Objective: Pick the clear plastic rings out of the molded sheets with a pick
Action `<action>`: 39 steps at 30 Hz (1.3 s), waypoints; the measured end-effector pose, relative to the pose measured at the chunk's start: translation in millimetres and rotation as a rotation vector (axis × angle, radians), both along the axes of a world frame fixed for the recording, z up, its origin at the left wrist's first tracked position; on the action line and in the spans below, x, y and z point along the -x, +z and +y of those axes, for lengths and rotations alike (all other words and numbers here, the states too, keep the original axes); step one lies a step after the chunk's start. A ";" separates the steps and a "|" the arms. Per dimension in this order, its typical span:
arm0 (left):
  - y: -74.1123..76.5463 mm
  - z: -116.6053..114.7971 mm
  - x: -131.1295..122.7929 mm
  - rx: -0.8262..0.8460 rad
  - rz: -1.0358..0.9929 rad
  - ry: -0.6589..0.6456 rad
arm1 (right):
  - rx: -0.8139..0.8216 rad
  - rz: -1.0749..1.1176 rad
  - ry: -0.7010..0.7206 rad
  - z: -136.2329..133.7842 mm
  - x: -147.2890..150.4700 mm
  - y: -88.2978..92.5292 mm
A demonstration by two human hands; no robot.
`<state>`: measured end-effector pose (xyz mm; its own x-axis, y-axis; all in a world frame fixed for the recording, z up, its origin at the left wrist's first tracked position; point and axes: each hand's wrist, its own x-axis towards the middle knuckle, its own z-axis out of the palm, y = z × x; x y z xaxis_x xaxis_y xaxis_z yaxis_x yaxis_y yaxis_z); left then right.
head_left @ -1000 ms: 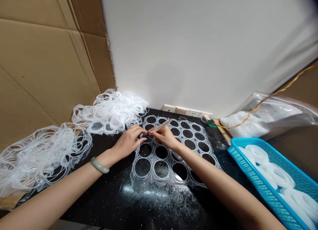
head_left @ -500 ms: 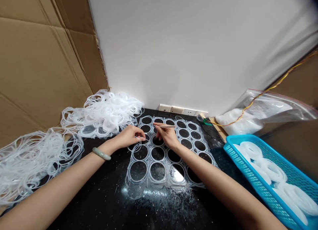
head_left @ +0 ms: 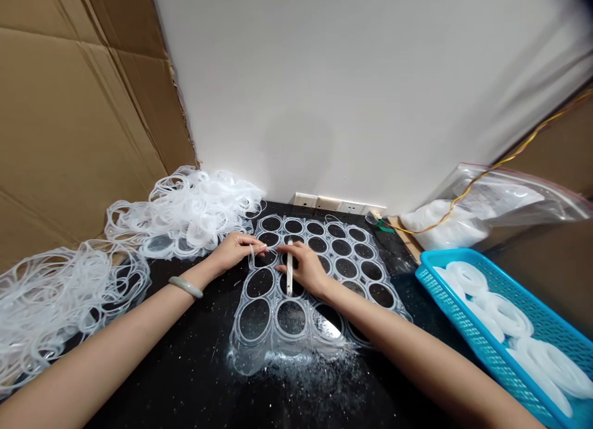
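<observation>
A translucent sheet with rows of large round openings lies on the black speckled worktop. Over its left edge, my left hand is closed in a pinch, with thin clear rings hanging at its fingers. My right hand is above the sheet's middle-left openings, fingers curled around a thin pale stick that points toward me. The fingertips of both hands are close together but apart. What the right fingertips touch is too small to make out.
Tangled translucent rings form piles on the left beside cardboard. A blue basket with bundled white rings stands at right, near a clear plastic bag. Sockets line the wall's foot. White bits litter the near worktop.
The stick in my right hand has swung from lying crosswise to pointing toward me, and that hand is slightly lower. The rings at my left hand have shifted and hang edge-on.
</observation>
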<state>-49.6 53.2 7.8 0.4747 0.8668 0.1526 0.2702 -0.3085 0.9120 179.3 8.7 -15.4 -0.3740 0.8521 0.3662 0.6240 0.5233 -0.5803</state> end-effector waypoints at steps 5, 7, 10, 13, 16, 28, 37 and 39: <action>-7.7 -1.1 1.3 0.051 -0.103 0.119 | 0.002 -0.078 -0.004 -3.2 0.1 1.1; -9.1 -1.2 1.8 0.064 -0.114 0.130 | 0.002 -0.083 0.005 -4.1 -0.3 1.8; -6.9 -2.9 2.8 0.072 -0.108 0.128 | 0.002 -0.076 0.015 -4.7 -0.7 0.8; 0.7 -6.3 6.6 0.045 -0.074 0.104 | 0.006 -0.043 0.049 -4.6 -1.9 -1.7; 10.2 -8.9 14.1 -0.109 0.005 0.072 | 0.035 0.091 0.090 -2.8 -5.0 3.1; -5.7 -26.3 13.1 -0.655 0.378 -0.111 | 0.225 0.296 0.165 57.4 21.5 33.3; -12.8 -28.3 16.8 -0.726 0.446 -0.112 | 0.304 0.361 0.158 64.2 28.8 9.7; -12.5 -28.7 16.5 -0.726 0.443 -0.117 | 0.313 0.350 0.176 64.6 28.8 8.7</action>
<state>-66.1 24.5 -4.7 0.7020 0.5677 0.4299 0.4847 -0.8232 0.2955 150.5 73.3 -6.7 -0.4227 0.8761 0.2319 0.2818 0.3703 -0.8851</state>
